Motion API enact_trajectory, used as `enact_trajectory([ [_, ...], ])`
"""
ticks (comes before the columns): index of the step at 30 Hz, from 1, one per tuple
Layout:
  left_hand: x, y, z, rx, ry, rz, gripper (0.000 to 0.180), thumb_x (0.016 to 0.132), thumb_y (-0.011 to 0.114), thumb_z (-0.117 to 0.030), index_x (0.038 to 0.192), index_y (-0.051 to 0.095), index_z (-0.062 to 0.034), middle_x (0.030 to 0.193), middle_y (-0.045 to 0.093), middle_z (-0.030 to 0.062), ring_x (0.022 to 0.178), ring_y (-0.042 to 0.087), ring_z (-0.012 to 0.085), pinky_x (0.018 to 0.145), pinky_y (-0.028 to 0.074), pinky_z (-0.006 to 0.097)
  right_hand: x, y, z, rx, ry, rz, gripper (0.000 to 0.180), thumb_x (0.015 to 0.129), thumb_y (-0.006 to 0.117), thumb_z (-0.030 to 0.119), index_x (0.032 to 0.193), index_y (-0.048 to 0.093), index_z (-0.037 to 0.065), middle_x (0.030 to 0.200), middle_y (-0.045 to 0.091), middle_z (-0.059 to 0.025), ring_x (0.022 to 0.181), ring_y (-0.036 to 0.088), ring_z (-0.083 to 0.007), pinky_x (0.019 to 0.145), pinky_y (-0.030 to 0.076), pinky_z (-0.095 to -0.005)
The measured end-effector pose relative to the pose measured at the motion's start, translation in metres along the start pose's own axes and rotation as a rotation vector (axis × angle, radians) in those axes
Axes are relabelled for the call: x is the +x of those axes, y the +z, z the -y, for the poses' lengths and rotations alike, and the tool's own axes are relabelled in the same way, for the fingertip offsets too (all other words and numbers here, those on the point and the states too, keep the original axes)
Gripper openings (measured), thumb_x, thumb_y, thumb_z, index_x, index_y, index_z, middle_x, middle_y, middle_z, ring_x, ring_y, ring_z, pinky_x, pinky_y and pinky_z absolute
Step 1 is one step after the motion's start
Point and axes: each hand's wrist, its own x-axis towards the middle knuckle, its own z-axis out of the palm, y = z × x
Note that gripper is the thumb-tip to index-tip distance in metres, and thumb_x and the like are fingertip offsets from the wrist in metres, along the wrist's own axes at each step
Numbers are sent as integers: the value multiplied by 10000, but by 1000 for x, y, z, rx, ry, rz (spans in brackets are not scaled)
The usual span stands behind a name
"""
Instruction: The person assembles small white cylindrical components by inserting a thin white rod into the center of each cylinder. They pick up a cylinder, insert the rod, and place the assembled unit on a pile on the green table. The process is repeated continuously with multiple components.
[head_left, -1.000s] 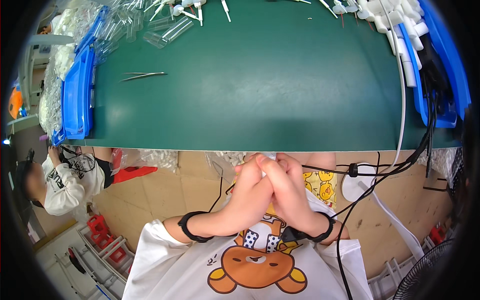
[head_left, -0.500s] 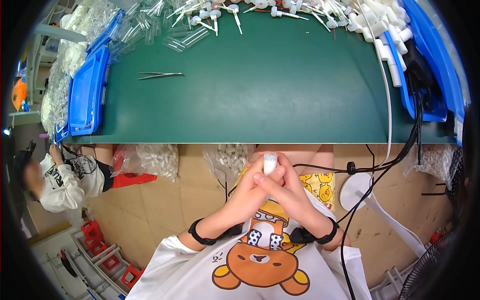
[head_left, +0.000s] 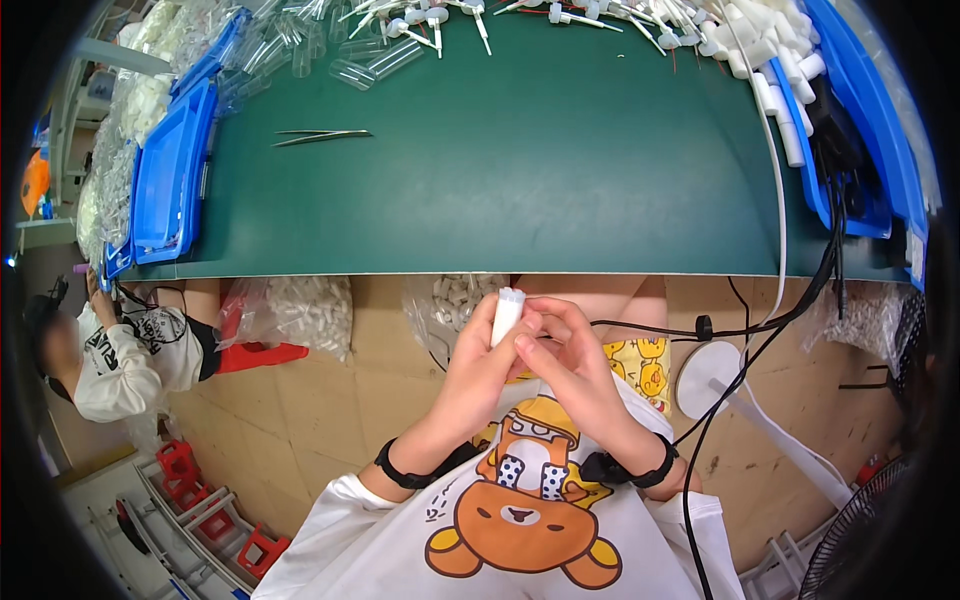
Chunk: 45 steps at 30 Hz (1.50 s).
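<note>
Over my lap, just below the table's near edge, a short white cylinder with a clear, see-through top end (head_left: 508, 318) stands tilted between my hands. My left hand (head_left: 472, 368) is closed around it, fingers behind and thumb across the front. Beside it, my right hand (head_left: 578, 362) is curled, its thumb and fingertips meeting the left hand near the cylinder's lower part. Whatever the right fingers pinch, if anything, is hidden. Metal tweezers (head_left: 322, 136) lie on the green table (head_left: 480, 180), out of reach of both hands.
Clear tubes (head_left: 375, 66) and white thin-stemmed parts (head_left: 435, 18) lie along the far side. White cylinders (head_left: 785, 110) pile by a blue tray (head_left: 875, 130) with black cables (head_left: 832, 240). Another blue tray (head_left: 172, 180) stands left. A person (head_left: 130, 360) sits far left.
The cylinder has shifted left and now shows more of its length. My right hand has loosened and drawn slightly right, while the left keeps its hold. The whole view has tilted slightly.
</note>
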Motion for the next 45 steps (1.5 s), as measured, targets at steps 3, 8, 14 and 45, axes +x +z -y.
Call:
enact_trajectory([
  [3, -1, 0, -3, -146, -30, 24, 222, 951, 438, -291, 1032, 463, -86, 785, 472, -44, 680, 441, 36, 612, 373, 207, -1, 2, 6, -14, 35, 8, 433, 884, 584, 122, 1225, 353, -12, 1115, 517, -121, 1026, 556, -181, 842, 457, -283],
  [8, 2, 2, -1, -78, 36, 72, 205, 966, 403, -282, 982, 465, -87, 751, 452, -30, 701, 446, 55, 635, 380, 212, 1, 3, 8, -28, 33, 20, 443, 882, 590, 127, 1221, 356, -36, 1113, 511, -112, 1019, 554, -164, 844, 460, -280],
  [14, 7, 6, 3, 27, 75, 83, 202, 971, 405, -277, 955, 454, -81, 727, 423, -28, 668, 426, 62, 608, 373, 211, 2, 6, 5, 34, -41, -30, 440, 846, 638, 144, 1163, 401, -48, 1064, 515, -96, 941, 555, -128, 781, 469, -261],
  [45, -4, -72, 34, 266, 90, 89, 285, 957, 420, -163, 1196, 371, -16, 994, 561, 99, 807, 528, 116, 770, 437, 260, -1, -11, 17, -1069, -185, 249, 532, 735, 712, 373, 1062, 524, -3, 1025, 573, -181, 959, 549, -340, 868, 420, -390],
])
